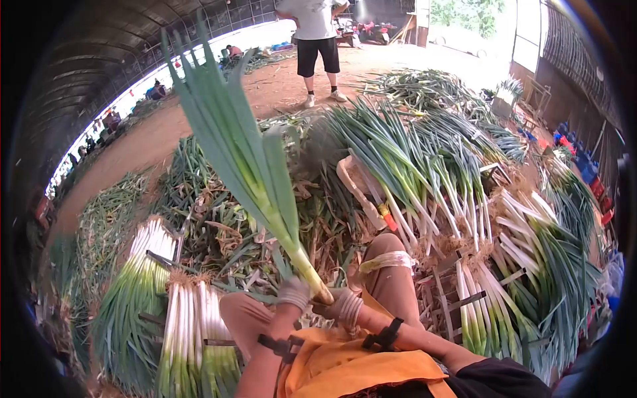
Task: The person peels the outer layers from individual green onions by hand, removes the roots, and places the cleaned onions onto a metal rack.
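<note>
A large green onion [265,199] rises in front of me, tilted to the left, its leaves fanned out at the top. My right hand [340,308], gloved, is closed around its pale root end. Beside the stalk, my left hand [294,292], also gloved, is closed, with its fingers partly hidden. A loose green leaf [281,261] runs down into that left hand, close to the stalk. Both hands are low, between my knees and above my orange apron [358,358].
Bundled green onions [192,312] lie at the left on dark racks; more [504,292] lie at the right. A heap of leaf waste [225,219] covers the ground ahead. A beige plastic seat-like thing [358,189] lies there. A person [317,46] stands beyond.
</note>
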Tool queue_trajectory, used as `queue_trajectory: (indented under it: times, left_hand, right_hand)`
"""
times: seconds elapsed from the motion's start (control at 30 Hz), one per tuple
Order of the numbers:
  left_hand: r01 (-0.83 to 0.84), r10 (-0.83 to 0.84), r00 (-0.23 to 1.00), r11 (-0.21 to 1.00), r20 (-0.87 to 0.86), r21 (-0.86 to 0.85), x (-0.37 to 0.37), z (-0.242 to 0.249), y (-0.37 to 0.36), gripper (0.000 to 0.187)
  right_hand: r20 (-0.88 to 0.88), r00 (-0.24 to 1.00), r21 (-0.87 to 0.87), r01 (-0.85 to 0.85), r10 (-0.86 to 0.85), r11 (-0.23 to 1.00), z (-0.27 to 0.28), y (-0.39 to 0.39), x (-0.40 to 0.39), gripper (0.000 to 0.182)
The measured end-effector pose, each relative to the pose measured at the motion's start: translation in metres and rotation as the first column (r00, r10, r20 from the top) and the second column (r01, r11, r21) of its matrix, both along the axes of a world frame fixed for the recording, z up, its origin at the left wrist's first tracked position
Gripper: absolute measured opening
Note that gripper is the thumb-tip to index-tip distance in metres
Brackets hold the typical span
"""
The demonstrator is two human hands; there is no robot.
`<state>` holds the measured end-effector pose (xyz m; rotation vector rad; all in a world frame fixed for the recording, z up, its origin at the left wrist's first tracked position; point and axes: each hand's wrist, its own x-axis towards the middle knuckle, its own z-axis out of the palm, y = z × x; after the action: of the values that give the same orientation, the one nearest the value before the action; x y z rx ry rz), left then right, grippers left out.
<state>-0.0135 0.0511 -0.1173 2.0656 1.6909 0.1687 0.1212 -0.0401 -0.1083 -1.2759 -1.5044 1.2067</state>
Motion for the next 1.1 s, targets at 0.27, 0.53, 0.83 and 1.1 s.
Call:
queue_trajectory:
  times: [0.27, 0.53, 0.83, 1.1]
  left_hand:
    - [0.15, 0.103, -0.204, 0.986, 0.974, -0.073, -0.048, 0.111, -0.024, 0.045]
    - [-0.274, 0.109, 0.027, 0.957, 0.994, -0.098, -0.048, 0.116, 0.066, 0.051]
    - [0.111, -0.292, 0.95, 0.65, 0.112, 0.752, -0.018, 0.15, 0.026, 0.032]
    - [-0.349, 0.06, 0.706, 0.896, 0.706, 0.273, -0.015, 0.151, 0.015, 0.034]
  right_hand:
    - [0.313, 0.923, 0.088, -0.263, 0.224, 0.961, -0.088, 0.018, -0.005, 0.035]
    - [0.18, 0.834, 0.104, -0.544, 0.522, 0.833, 0.047, 0.06, 0.036, 0.048]
    - [-0.512, 0.847, -0.059, 0.127, -0.139, 0.99, 0.111, 0.091, -0.001, 0.017]
    - [-0.264, 0.945, -0.165, 0.155, -0.195, 0.974, 0.067, 0.126, -0.017, 0.015]
